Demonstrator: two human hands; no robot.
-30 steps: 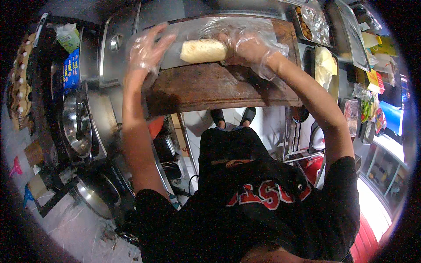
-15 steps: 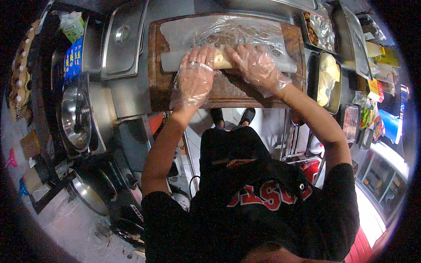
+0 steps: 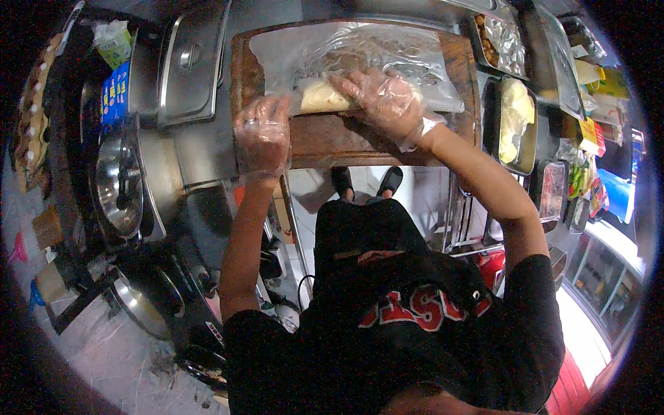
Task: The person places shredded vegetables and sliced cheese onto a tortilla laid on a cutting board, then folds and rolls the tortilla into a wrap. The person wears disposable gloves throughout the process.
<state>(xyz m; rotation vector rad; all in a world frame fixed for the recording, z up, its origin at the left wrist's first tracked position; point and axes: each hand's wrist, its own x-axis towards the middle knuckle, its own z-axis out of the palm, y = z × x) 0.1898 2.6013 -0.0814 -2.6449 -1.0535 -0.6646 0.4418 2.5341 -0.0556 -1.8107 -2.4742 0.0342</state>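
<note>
A pale rolled flatbread wrap [image 3: 321,98] lies crosswise on a translucent wrapping sheet [image 3: 277,59], near the sheet's close edge. Under both is a dark wooden cutting board [image 3: 332,142]. My right hand [image 3: 391,104], in a clear plastic glove, grips the right part of the roll, its fingers bent over the top and hiding that end. Clear of the roll, my left hand [image 3: 264,135] is at the board's left edge in the same kind of glove. Its fingers are loosely bent, and nothing shows in them.
Left of the board is a steel lid [image 3: 190,62], with a steel bowl [image 3: 121,183] nearer me. To the right, a tray [image 3: 515,124] holds pale food under plastic. Beyond it sits a foil-covered pan [image 3: 501,45]. Bagged green vegetables [image 3: 575,183] lie farther right.
My left hand has come off the roll and moved left and nearer me, uncovering the roll's left end. My right hand has shifted slightly left, still on the roll.
</note>
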